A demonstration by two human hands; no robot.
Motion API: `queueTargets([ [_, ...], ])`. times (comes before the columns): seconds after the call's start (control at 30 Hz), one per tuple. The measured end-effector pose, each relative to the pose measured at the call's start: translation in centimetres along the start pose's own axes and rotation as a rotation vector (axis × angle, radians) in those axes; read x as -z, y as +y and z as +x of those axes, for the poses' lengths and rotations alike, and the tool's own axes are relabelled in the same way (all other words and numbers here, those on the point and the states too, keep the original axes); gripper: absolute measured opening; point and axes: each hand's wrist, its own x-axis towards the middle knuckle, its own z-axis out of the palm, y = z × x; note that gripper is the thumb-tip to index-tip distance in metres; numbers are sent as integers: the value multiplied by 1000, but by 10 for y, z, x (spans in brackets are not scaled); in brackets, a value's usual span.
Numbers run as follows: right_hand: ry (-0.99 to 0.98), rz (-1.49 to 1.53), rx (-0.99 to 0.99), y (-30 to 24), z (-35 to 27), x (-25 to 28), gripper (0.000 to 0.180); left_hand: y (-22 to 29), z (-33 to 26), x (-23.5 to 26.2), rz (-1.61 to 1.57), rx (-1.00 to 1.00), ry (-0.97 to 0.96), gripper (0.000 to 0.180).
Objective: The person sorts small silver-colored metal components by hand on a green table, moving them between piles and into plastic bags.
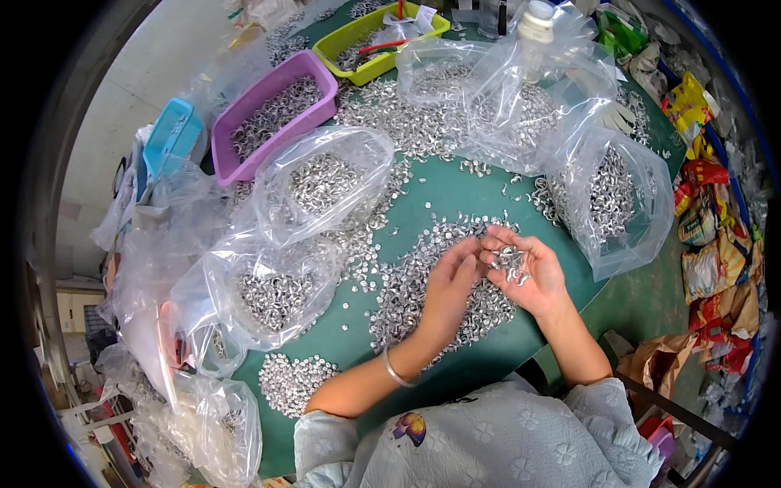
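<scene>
Small shiny curved metal pieces (pixel 509 262) lie in the cupped palm of my right hand (pixel 543 281), which is turned up with its fingers curled. My left hand (pixel 452 275) meets the right fingertips, its own fingers drawn together. Whatever those left fingers pinch is too small or hidden to make out. Both hands hover over a broad heap of loose metal pieces (pixel 404 294) on the green table (pixel 464 193). By my left elbow sits a separate pile of small, rounder-looking metal pieces (pixel 294 384).
Clear plastic bags of metal pieces stand at left (pixel 275 302), further back (pixel 321 185) and right (pixel 612 199). A purple basin (pixel 221 145) and a yellow-green basin (pixel 333 42) hold more at the back. Beside the bags rises a white bottle (pixel 535 32). Colourful packaging (pixel 706 268) lines the right side.
</scene>
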Motion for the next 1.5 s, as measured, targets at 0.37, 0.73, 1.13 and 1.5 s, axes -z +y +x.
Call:
queueTargets([
  [0.37, 422, -382, 56, 18, -10, -9, 26, 38, -3, -7, 1456, -818, -203, 20],
  [0.73, 403, -348, 20, 41, -9, -8, 30, 27, -14, 2, 1536, -1155, -130, 19],
  [1.13, 65, -64, -251, 49, -14, -4, 29, 64, -96, 38, 729, -900, 333, 8],
  [1.5, 85, -188, -271, 51, -31, 11, 34, 82, -312, 254, 1359, -760, 1772, 9],
])
